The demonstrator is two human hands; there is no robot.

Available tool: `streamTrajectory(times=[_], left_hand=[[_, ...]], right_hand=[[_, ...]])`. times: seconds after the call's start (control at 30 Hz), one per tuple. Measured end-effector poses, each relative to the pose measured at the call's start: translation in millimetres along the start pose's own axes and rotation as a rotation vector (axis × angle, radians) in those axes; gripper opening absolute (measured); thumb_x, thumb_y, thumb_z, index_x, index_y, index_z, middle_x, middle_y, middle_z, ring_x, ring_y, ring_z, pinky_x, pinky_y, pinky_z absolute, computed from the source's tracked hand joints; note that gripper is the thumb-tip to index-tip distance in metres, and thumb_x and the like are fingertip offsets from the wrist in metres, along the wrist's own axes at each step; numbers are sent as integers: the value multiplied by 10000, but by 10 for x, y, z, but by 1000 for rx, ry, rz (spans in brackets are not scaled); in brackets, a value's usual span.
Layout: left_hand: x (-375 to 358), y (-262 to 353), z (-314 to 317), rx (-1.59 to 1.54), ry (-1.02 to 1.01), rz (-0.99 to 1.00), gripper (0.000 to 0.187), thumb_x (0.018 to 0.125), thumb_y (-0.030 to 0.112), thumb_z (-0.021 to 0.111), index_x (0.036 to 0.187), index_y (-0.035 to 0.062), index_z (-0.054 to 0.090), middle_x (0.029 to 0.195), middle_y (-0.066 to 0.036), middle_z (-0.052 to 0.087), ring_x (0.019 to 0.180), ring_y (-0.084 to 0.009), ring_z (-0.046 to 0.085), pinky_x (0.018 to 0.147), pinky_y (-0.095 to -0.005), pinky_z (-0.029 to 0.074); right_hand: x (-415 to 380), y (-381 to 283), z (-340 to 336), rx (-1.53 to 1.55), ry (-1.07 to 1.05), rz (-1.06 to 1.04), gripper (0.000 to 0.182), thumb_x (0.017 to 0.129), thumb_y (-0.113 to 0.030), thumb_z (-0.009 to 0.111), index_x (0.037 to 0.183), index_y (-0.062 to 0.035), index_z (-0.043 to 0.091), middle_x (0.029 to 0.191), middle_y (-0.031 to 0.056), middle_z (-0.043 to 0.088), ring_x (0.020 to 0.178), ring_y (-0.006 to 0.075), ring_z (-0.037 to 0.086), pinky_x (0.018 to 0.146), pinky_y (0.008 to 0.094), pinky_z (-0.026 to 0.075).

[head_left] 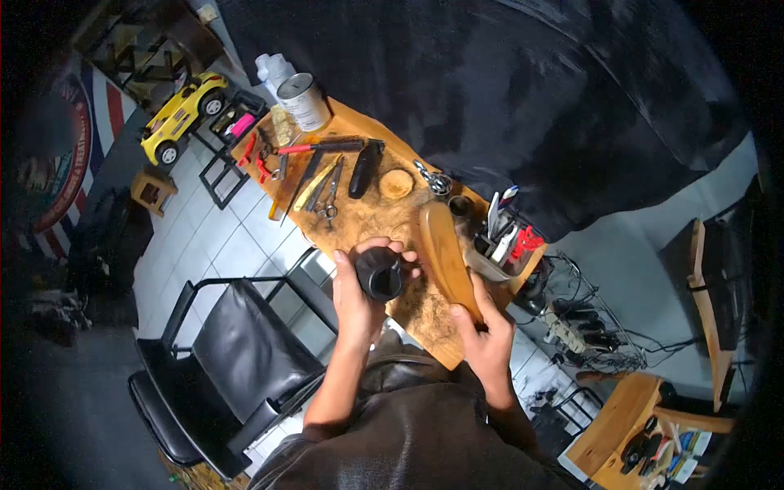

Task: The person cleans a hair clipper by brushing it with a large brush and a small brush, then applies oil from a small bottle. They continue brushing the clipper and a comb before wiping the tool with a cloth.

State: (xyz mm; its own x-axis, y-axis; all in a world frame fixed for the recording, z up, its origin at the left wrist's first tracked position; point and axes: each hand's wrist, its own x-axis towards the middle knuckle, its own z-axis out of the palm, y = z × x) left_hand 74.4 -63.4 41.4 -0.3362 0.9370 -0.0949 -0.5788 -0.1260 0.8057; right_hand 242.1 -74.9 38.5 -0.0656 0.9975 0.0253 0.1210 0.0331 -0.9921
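My left hand (359,294) is wrapped round a small black cup-like object (379,274), its dark opening facing up towards me. In my right hand (487,327) is a long brush with a curved wooden handle (446,253), gripped at its lower end between thumb and fingers. Both are above the wooden table (433,336). Beyond my hands lie a round wooden piece (397,184), a black clipper-like tool (366,170), scissors (329,200) and a yellow comb-like item (317,184). A metal object (434,180) rests near the far edge.
A tray of tools (500,253) stands at the table's right end, with cables (588,318) beyond. A can (303,103) is at the far left end. Left of me is a black chair (253,335); a yellow toy car (181,117) sits farther off. A wooden drawer (616,416) is lower right.
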Motion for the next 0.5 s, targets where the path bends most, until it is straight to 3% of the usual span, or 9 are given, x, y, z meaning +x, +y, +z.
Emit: streamTrajectory(times=[0.1, 0.17, 0.2, 0.27, 0.3, 0.33, 0.47, 0.5], left_hand=[[-41, -75, -103, -103, 179, -6, 556, 961, 550, 297, 1141, 70, 512, 930, -63, 582, 790, -162, 589, 700, -318, 517], [-103, -144, -11, 16, 305, 55, 564, 983, 513, 264, 1156, 39, 516, 921, -68, 578, 794, -146, 568, 701, -278, 479], [-151, -190, 24, 76, 369, 79, 569, 993, 494, 248, 1163, 23, 518, 917, -70, 576, 796, -138, 557, 702, -259, 460], [-268, -254, 26, 284, 171, 78, 513, 1013, 411, 259, 1098, 2, 556, 907, -57, 582, 798, -143, 552, 726, -284, 456], [-315, -311, 28, 502, 111, 179, 511, 1015, 399, 253, 1083, 0, 565, 920, -63, 587, 818, -145, 557, 754, -283, 456], [-368, -361, 21, 720, 49, 279, 510, 1017, 386, 247, 1068, -2, 575, 932, -69, 593, 839, -148, 561, 782, -282, 455], [-334, -231, 78, 4, 230, -43, 487, 1015, 403, 256, 1157, 17, 516, 974, -91, 597, 900, -146, 558, 821, -277, 451], [-292, -269, -6, -33, 247, -24, 464, 1015, 403, 261, 1167, 31, 493, 980, -86, 578, 870, -140, 546, 767, -276, 453]], right_hand=[[-52, 98, -67, -21, -197, -149, 475, 812, -101, 699, 1236, 35, 534, 965, 161, 672, 836, 152, 639, 766, 285, 493], [-6, 107, -63, -183, -291, -349, 512, 824, -107, 691, 1276, 34, 496, 968, 140, 670, 839, 122, 610, 757, 277, 489], [-4, 121, -61, -124, -284, -210, 508, 829, -112, 688, 1275, 35, 496, 980, 141, 668, 845, 118, 603, 763, 277, 487], [22, 53, -26, -8, -259, 71, 502, 837, -122, 683, 1274, 36, 496, 1003, 145, 664, 857, 111, 589, 775, 277, 484], [108, 96, 24, 6, -166, -68, 499, 848, -131, 673, 1280, 37, 488, 983, 137, 665, 844, 103, 583, 764, 268, 482], [180, 68, 12, 58, -195, -30, 500, 858, -133, 663, 1279, 60, 476, 965, 143, 663, 842, 115, 586, 761, 275, 484], [91, 55, -20, 119, -269, -21, 526, 870, -161, 655, 1281, 97, 451, 981, 152, 654, 815, 130, 595, 734, 273, 488], [37, 79, -18, 116, -293, -9, 530, 873, -165, 652, 1282, 102, 446, 989, 151, 651, 794, 130, 598, 718, 271, 491]])
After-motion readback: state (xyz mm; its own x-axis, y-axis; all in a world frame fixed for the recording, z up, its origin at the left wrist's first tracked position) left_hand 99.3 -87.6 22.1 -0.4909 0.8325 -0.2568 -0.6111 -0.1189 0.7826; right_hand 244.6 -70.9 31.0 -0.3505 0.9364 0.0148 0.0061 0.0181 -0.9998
